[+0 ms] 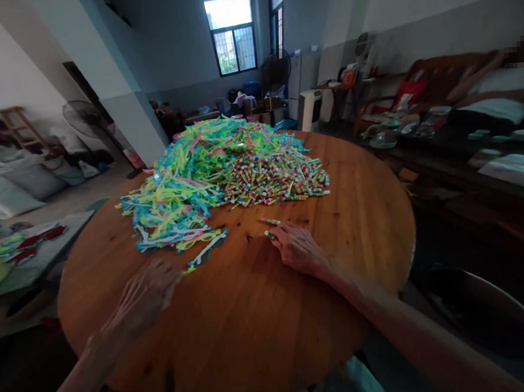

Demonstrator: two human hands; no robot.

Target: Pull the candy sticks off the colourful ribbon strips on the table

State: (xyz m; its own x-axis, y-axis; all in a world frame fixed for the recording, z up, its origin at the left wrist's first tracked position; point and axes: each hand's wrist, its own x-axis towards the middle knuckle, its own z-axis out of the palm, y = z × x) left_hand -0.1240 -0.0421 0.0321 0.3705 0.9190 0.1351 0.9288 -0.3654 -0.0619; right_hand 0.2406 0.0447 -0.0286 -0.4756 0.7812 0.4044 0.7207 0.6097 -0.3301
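Tabletop (261,332), round, varnished wood, dark knots in the grain, filling the middle of the view. Far half carries two heaps that meet. Left and behind: tangled neon plastic pieces (173,195), thin, in green, yellow, blue and some pink. Front right of these: a lower heap of short patterned pencil-like sticks (274,180), many with white ends.

Right hand (298,250) over the wood, nearer than the stick heap and apart from it. Fingers closed on a pencil-like stick (270,221), its narrow end pointing left. A white-and-green end (270,235) shows lower at the fingers; cannot tell if it belongs to a second stick.

Left hand (154,285) low at the near left of the table, blurred; cannot tell whether it grips anything. A yellow-green tip (189,271) shows just beside its fingers. Close by, a white-and-blue plastic piece (206,249) lies slantwise at the near edge of the neon heap.

Surroundings: side table (70,246) at left with red pieces (36,244); pedestal fan (82,115) behind it; barred window (234,47) in the far wall; wooden bench (454,72) at right, red bag (409,94) on it.
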